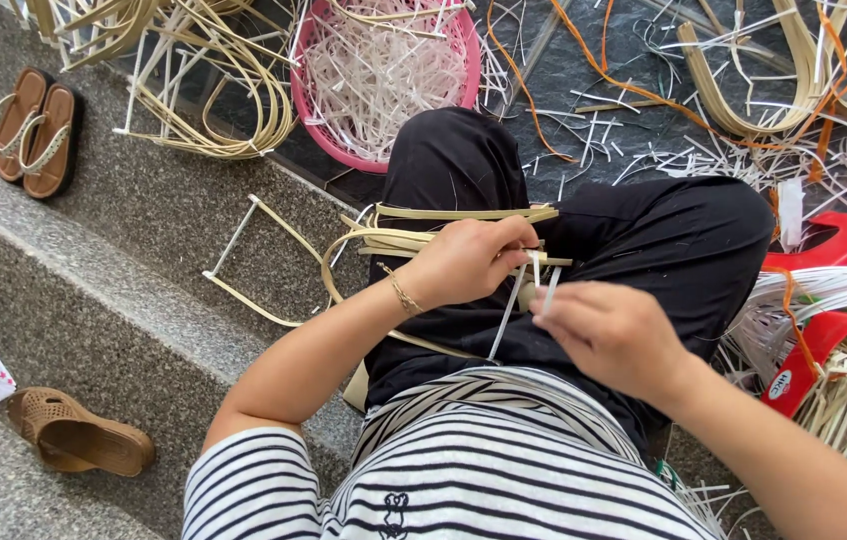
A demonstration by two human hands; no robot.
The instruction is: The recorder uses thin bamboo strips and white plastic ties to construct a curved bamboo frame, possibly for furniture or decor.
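Steps: grey stone steps (143, 230) fill the left of the frame.
Basket: a pink basket (308, 110) of pale offcuts sits at upper centre.
Strips: the tan strip bundle (413, 240) lies on your lap, centre frame; probably light, springy, slick, so hold it near the crossing.
Hands: your left hand (463, 262) is closed on the bundle; your right hand (608, 335) pinches the thin white strips (528, 295).

Strip clutter (643, 130) ahead, bare step (143, 300) left

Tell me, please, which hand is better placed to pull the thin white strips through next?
Probably the right hand: its fingertips already pinch the white strips, while the left hand is occupied gripping the bundle of tan strips.
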